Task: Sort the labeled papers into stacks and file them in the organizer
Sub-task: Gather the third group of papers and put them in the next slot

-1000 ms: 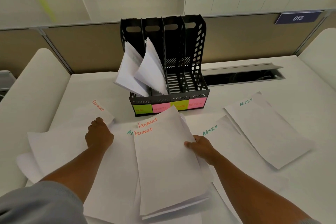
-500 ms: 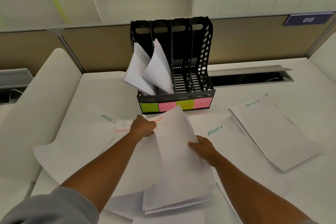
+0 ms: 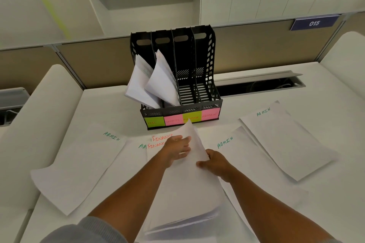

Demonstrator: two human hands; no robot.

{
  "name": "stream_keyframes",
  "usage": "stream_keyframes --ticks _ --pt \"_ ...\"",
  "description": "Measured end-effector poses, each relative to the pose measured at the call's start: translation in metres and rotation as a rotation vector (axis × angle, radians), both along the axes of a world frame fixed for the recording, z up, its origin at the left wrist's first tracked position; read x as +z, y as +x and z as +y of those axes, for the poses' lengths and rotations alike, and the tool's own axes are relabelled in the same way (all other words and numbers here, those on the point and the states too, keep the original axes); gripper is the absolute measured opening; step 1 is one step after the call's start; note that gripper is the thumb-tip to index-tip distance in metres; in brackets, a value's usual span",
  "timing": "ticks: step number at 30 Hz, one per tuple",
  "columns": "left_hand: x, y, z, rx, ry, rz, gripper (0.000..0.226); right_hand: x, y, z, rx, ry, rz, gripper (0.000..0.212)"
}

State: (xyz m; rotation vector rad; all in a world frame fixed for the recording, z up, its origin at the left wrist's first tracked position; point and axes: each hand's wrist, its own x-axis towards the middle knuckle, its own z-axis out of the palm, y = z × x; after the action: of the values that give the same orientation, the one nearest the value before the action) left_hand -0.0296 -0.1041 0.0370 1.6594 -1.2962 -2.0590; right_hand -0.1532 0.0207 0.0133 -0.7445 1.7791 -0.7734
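A stack of white papers marked FINANCE (image 3: 185, 187) lies in front of me on the desk. My left hand (image 3: 175, 150) grips its upper part, where the top sheets curl upward. My right hand (image 3: 214, 162) holds the stack's right edge. Behind it stands a black four-slot organizer (image 3: 194, 77) with green and pink labels on its front. Papers lean out of its two left slots (image 3: 152, 83); the two right slots hold nothing. Loose ADMIN sheets lie at the left (image 3: 79, 165), the centre right (image 3: 237, 156) and the far right (image 3: 286, 140).
A low partition wall (image 3: 88, 61) runs behind the desk with a 015 sign (image 3: 314, 23). An open cable slot (image 3: 258, 85) sits right of the organizer. Rounded white desk dividers rise at the left (image 3: 39, 116) and far right (image 3: 345, 49).
My left hand carried a FINANCE sheet from the left onto the central stack and now grips the stack's top. An ADMIN sheet is uncovered at the left. The view shifted down.
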Motion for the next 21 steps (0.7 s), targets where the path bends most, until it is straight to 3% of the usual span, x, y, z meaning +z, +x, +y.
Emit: stream_keyframes --ticks 4,9,11,14,17,21 --pt "-0.012 0.022 -0.009 0.175 -0.276 -0.152 0.064 0.0 -0.006 0.004 -0.077 -0.039 0.002 0.026" --pt "-0.013 0.055 -0.013 0.404 -0.54 -0.326 0.09 0.003 -0.013 0.004 -0.184 -0.063 -0.064 0.029" --pt "-0.011 0.066 -0.013 0.396 -0.441 -0.18 0.089 0.005 -0.014 0.003 -0.262 -0.083 -0.12 0.03" --pt "-0.007 0.077 -0.009 0.168 -0.265 0.072 0.071 0.009 -0.017 0.001 -0.343 -0.124 -0.168 0.029" --pt "-0.002 0.075 -0.004 0.068 -0.302 0.095 0.053 0.016 -0.019 -0.003 -0.389 -0.18 -0.168 0.026" --pt "0.015 0.057 0.001 0.156 -0.444 0.093 0.037 0.033 -0.015 -0.018 -0.383 -0.274 -0.049 0.017"
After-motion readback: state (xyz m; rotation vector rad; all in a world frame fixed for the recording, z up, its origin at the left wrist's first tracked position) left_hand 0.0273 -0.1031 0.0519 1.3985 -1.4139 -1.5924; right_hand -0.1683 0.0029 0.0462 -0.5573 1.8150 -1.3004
